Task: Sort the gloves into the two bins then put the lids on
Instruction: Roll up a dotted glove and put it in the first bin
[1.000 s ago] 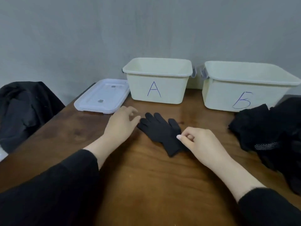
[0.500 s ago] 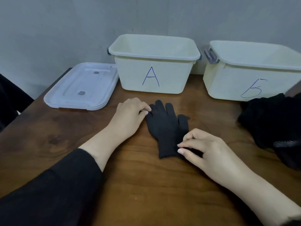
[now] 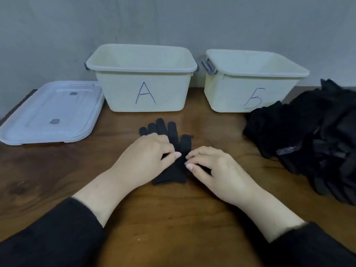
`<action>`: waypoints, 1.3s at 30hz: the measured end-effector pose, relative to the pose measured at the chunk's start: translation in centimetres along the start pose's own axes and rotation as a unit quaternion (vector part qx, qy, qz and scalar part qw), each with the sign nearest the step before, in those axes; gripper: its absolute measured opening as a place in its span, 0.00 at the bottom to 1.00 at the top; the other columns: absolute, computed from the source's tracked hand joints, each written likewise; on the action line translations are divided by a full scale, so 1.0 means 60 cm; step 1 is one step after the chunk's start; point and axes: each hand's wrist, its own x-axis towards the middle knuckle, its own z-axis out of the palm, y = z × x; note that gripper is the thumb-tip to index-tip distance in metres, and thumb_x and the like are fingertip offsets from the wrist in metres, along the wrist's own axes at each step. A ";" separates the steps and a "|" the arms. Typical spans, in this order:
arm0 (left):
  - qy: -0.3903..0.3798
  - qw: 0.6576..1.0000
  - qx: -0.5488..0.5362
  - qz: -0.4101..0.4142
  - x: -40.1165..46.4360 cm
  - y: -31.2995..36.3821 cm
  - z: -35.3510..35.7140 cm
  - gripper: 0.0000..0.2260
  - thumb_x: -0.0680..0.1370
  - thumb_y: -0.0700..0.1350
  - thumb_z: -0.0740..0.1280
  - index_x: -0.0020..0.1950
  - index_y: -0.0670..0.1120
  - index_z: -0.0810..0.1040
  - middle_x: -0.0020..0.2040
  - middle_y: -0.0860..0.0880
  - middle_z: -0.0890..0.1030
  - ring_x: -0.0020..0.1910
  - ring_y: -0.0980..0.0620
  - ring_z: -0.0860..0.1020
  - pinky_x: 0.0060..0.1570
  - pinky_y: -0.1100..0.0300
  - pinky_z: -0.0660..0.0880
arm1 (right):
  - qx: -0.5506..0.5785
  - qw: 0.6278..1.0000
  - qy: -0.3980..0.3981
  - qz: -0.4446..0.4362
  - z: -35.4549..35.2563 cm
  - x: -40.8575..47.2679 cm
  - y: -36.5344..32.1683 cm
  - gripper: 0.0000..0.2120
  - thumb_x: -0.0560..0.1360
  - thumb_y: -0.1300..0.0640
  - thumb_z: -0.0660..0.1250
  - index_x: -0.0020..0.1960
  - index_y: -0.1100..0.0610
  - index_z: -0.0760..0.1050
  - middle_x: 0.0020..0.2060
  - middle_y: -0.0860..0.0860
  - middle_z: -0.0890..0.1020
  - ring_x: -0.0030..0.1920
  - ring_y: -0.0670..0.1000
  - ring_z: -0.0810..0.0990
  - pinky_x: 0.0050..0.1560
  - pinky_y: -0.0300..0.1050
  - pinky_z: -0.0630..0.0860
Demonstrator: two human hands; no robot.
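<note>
Nearest the camera, two black sleeves run forward over the dark brown wooden table (image 3: 57, 170). The left hand (image 3: 146, 157) lies on a flat black knitted glove (image 3: 173, 151), its fingers curled, thumb tip and fingertips pressing the fabric at the palm area. The right hand (image 3: 215, 168) meets it from the other side, curled fingertips pinching the same glove near its middle. The glove lies flat on the table between the hands, cuff toward the person, its five fingers pointing away toward the bins.

To the right, a loose pile of black gloves (image 3: 312, 143) spreads over the table's edge and covers the lower right corner of the farther bin. On the left lies a translucent white plastic lid (image 3: 52, 112), flat, just beside the cream plastic bin marked A (image 3: 142, 79). The cream plastic bin marked Б (image 3: 248, 81) stands near it on the right, a grey latch (image 3: 208, 66) at its corner. Both bins are open, against the grey wall (image 3: 173, 20).
</note>
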 end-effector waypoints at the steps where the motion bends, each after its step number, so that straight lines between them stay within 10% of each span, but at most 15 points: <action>1: 0.021 0.999 0.035 0.000 0.004 0.003 0.002 0.24 0.82 0.62 0.52 0.38 0.52 0.80 0.36 0.56 0.75 0.37 0.55 0.72 0.43 0.53 0.73 | 0.021 1.000 0.014 0.015 -0.004 -0.002 0.003 0.12 0.82 0.50 0.63 0.55 0.52 0.84 0.54 0.41 0.81 0.56 0.40 0.78 0.61 0.38 0.73; 7: 0.130 0.989 0.021 -0.070 0.020 0.103 0.015 0.23 0.82 0.60 0.53 0.31 0.51 0.71 0.28 0.54 0.70 0.28 0.56 0.71 0.27 0.57 0.70 | 0.036 0.987 0.134 0.086 -0.045 -0.022 0.034 0.10 0.83 0.52 0.63 0.55 0.53 0.83 0.47 0.42 0.81 0.48 0.42 0.78 0.50 0.37 0.75; 17: 0.088 0.992 -0.078 -0.046 0.075 0.252 0.095 0.15 0.82 0.60 0.55 0.60 0.57 0.79 0.51 0.59 0.80 0.49 0.58 0.78 0.46 0.61 0.77 | -0.107 0.972 0.193 0.074 -0.262 -0.083 0.104 0.07 0.81 0.56 0.65 0.52 0.54 0.82 0.46 0.44 0.82 0.51 0.47 0.79 0.56 0.49 0.76; 27: 0.076 0.986 -0.133 -0.072 0.112 0.274 0.105 0.14 0.83 0.58 0.57 0.66 0.59 0.74 0.54 0.60 0.79 0.51 0.59 0.77 0.50 0.59 0.78 | -0.339 0.885 -0.080 0.308 -0.404 0.009 0.245 0.20 0.83 0.44 0.58 0.65 0.56 0.75 0.61 0.56 0.80 0.59 0.60 0.78 0.60 0.56 0.75; 39: 0.105 0.975 -0.176 -0.088 0.104 0.251 0.092 0.13 0.83 0.55 0.59 0.65 0.58 0.76 0.56 0.63 0.77 0.51 0.62 0.74 0.49 0.73 0.69 | -0.199 0.940 0.019 0.278 -0.415 0.051 0.231 0.03 0.74 0.57 0.71 0.46 0.56 0.79 0.42 0.52 0.81 0.46 0.57 0.79 0.44 0.48 0.74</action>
